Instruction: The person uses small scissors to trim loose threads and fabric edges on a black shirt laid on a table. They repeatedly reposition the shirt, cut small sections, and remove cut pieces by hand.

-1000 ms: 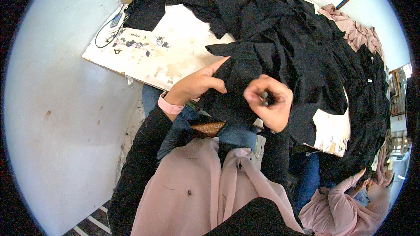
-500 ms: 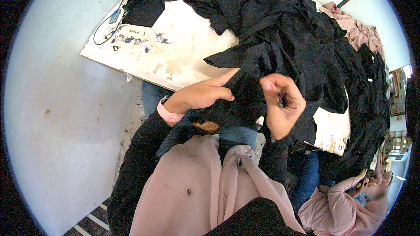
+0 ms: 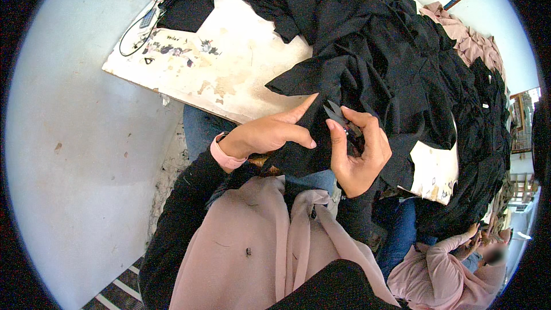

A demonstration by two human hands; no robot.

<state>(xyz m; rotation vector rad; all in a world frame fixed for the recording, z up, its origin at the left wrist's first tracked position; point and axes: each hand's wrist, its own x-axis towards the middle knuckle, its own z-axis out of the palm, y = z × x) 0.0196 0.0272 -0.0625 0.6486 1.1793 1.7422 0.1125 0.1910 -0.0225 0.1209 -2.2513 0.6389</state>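
Black cloth (image 3: 373,69) is heaped over the table, and part of it hangs at the near edge in front of me. My left hand (image 3: 264,135) is at this hanging part, index finger stretched out and thumb apart from it. Its other fingers are mostly hidden, so any contact with the cloth there is unclear. My right hand (image 3: 363,158) is closed round small dark thread snips (image 3: 335,115). Their pointed blades stick out past my thumb and fingertips, toward the left index finger.
The white tabletop (image 3: 252,51) is stained and scribbled on. A cable (image 3: 121,46) loops over its left corner beside a small device (image 3: 147,18). Pink cloth (image 3: 459,34) is piled at the far right. Another person (image 3: 439,278) in pink sits at lower right.
My right hand has turned and shifted slightly down and left, bringing the snips' blades into sight. The left hand has moved a little, its thumb and index finger still apart.
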